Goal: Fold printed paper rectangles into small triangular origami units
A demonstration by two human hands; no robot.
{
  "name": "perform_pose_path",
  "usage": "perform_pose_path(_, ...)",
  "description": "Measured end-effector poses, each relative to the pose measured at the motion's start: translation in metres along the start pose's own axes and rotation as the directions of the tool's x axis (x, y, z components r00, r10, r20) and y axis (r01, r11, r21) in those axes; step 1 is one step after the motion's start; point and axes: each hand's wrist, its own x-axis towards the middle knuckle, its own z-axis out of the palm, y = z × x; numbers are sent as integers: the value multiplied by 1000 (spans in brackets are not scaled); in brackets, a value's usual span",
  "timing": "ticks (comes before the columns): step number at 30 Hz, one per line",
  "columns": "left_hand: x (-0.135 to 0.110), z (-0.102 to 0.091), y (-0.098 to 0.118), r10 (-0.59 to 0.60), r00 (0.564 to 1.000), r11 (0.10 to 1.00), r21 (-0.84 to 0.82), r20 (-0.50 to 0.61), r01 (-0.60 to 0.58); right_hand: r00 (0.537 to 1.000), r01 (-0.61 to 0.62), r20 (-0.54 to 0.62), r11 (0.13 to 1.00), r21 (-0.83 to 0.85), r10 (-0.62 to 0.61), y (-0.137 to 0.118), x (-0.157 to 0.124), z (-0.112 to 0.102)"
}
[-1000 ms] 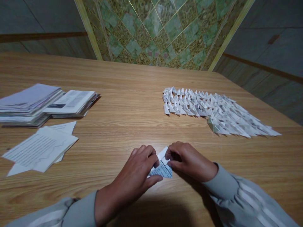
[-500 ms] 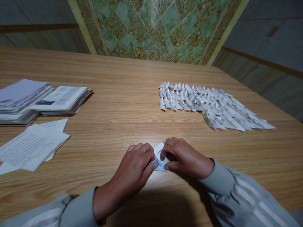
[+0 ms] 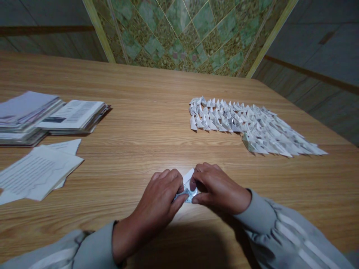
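A small folded piece of printed paper (image 3: 187,188) lies on the wooden table (image 3: 157,123) near its front edge. My left hand (image 3: 161,198) pinches its left side with closed fingers. My right hand (image 3: 217,188) pinches its right side, fingers curled over it. Most of the paper is hidden between the two hands; only a white corner and a printed strip show.
Several small white folded paper triangles (image 3: 246,125) lie in rows at the right of the table. Loose printed sheets (image 3: 39,172) lie at the left, with stacks of booklets (image 3: 50,117) behind them. A patterned green tiled panel (image 3: 182,33) stands beyond the far edge.
The hands have drawn closer together over the paper, so less of the printed triangle shows than a second ago. The view shifted slightly.
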Motion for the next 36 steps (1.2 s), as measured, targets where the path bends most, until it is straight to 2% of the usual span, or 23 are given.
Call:
perform_pose_path(5,-2,-4,-4,-50,997,999,-3,-51,50,1000,5,-9,1000,-4,-5,3,1,1)
perform_pose_path(7,-2,-5,-5,-32,997,999,19,-67,34,1000,5,-19,1000,-16,-5,3,1,2)
perform_pose_path(9,-4,-5,-4,50,994,996,80,-95,-43,1000,3,-23,1000,-28,-3,3,2,2)
perform_pose_path(11,-7,-2,-3,202,969,965,197,-140,-173,1000,-1,-24,999,-35,0,2,2,1)
perform_pose_path(14,-18,5,-1,443,884,865,328,-148,-379,1000,-6,-13,999,-34,6,0,2,0)
perform_pose_path(16,-27,10,0,507,845,830,359,-169,-426,1000,-10,-5,999,-35,10,-1,2,-1)
perform_pose_path(22,-41,14,2,475,859,814,466,-190,-347,1000,-8,2,999,-48,8,-2,2,-2)
perform_pose_path(31,-42,16,-1,452,877,825,452,-165,-340,1000,5,-7,999,-42,-5,-1,1,0)
perform_pose_path(36,-49,7,-1,425,887,833,463,-182,-304,1000,13,-21,999,-40,-14,2,2,1)
